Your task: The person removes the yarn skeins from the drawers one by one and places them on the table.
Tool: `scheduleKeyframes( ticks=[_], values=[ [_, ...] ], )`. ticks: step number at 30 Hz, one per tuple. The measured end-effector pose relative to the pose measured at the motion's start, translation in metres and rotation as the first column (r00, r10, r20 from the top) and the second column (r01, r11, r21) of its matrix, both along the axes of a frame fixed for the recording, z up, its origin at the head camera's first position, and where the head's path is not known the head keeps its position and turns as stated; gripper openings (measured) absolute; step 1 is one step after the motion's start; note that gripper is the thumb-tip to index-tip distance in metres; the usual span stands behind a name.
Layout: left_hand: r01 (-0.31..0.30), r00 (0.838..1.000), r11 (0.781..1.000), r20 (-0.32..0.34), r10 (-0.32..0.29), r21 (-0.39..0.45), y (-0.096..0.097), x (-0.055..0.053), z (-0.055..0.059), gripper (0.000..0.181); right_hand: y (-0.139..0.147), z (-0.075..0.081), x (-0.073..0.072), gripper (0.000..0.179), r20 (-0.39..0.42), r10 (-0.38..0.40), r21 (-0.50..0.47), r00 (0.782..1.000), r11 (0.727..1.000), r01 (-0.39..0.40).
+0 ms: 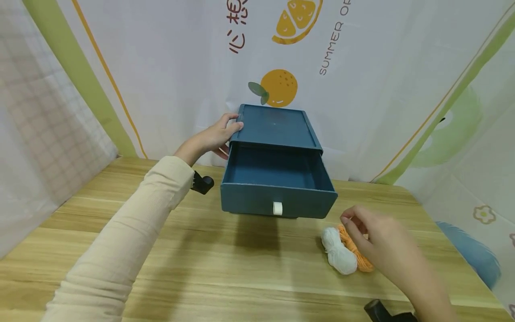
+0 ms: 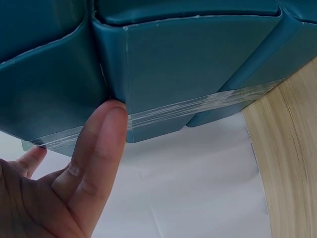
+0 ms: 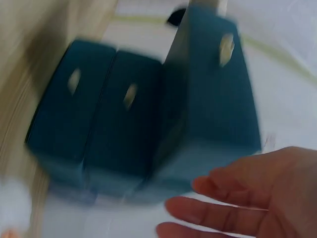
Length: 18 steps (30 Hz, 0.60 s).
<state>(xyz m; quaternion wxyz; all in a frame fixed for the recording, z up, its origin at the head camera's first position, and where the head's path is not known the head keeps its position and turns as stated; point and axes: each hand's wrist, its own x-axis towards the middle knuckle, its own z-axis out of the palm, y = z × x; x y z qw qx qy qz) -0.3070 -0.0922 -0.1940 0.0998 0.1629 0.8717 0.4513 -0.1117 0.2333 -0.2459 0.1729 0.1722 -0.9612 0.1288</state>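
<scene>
A dark blue drawer cabinet [image 1: 277, 125] stands at the back of the table. Its top drawer [image 1: 279, 201] is pulled well out, and no item shows inside. My left hand [image 1: 213, 136] rests against the cabinet's left side, thumb at the top edge; in the left wrist view its fingers [image 2: 99, 153] touch the side wall, which has clear tape round it. Holding nothing, my right hand [image 1: 386, 241] hovers over or beside a white yarn skein [image 1: 339, 251] and an orange yarn skein [image 1: 358, 252], its fingers loosely bent.
In the right wrist view, blurred, two shut drawers [image 3: 109, 119] with pale pull tabs sit beneath the extended one. A white curtain [image 1: 181, 67] with orange prints hangs directly behind the cabinet. The wooden table [image 1: 225, 277] extends toward me.
</scene>
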Motion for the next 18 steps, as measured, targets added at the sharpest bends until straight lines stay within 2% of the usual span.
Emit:
scheduleKeyframes(
  ticks=[2, 5, 9, 13, 18],
  values=[
    [-0.004, 1.0, 1.0, -0.001, 0.004, -0.001, 0.0, 0.001, 0.0, 0.061, -0.016, 0.002, 0.006, 0.009, -0.083, 0.059, -0.012, 0.995, 0.998, -0.06],
    [-0.006, 1.0, 1.0, -0.003, 0.006, 0.0, 0.0, 0.001, 0.0, 0.061, -0.035, 0.003, 0.011, 0.016, -0.184, 0.153, -0.026, 0.971, 0.987, -0.16],
    [-0.012, 1.0, 1.0, -0.003, 0.012, -0.002, 0.001, 0.001, 0.0, 0.061, -0.057, 0.004, 0.009, 0.029, -0.249, 0.249, -0.039, 0.936, 0.963, -0.266],
    [-0.011, 1.0, 1.0, -0.002, 0.011, -0.002, 0.001, 0.001, -0.001, 0.061, -0.072, 0.005, 0.004, 0.034, -0.206, 0.313, -0.067, 0.927, 0.941, -0.333],
    [-0.014, 1.0, 1.0, -0.002, 0.014, 0.003, 0.0, 0.001, -0.001, 0.061, -0.082, 0.006, -0.003, 0.028, -0.157, 0.341, -0.108, 0.927, 0.927, -0.36]
  ],
)
